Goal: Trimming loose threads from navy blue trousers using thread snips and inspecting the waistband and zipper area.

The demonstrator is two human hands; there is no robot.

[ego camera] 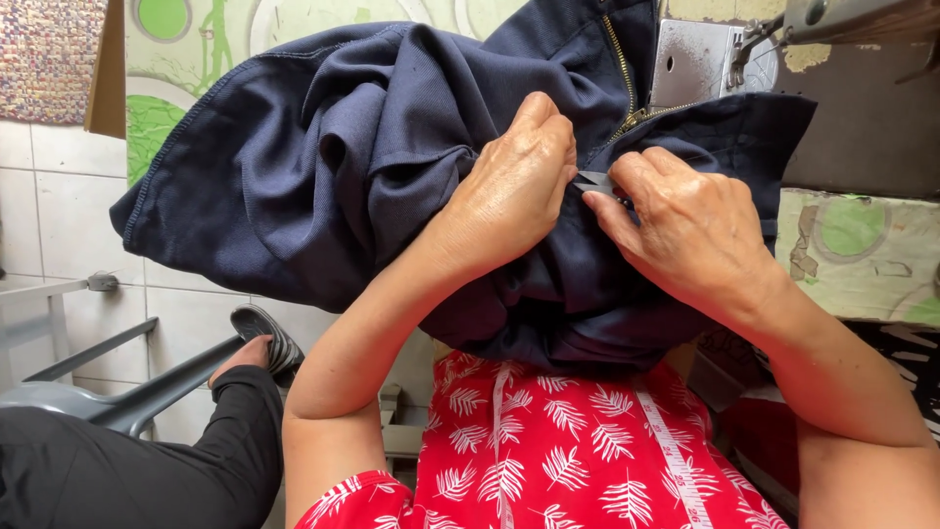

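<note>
Tiled floor at left, patterned bench (pixel 862 245) at right: trimming at a navy garment's zip.
Another person's black-clad leg (pixel 147 460) and sandal (pixel 264 338) sit far left. Garment (pixel 323 167) lies bunched across lap and bench, zip (pixel 622 69) running up toward the sewing machine (pixel 705 59). Left hand (pixel 514 186) pinches cloth, fingers closed. Right hand (pixel 690 230) grips a small snip (pixel 594 181), its blade pointing left. Judging by this, a thread is being clipped; steady cloth tension seems needed.

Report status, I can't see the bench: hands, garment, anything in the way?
Left hand gripping bunched navy garment. Right hand pinching small metal tool near zipper. Nothing blocking.
</note>
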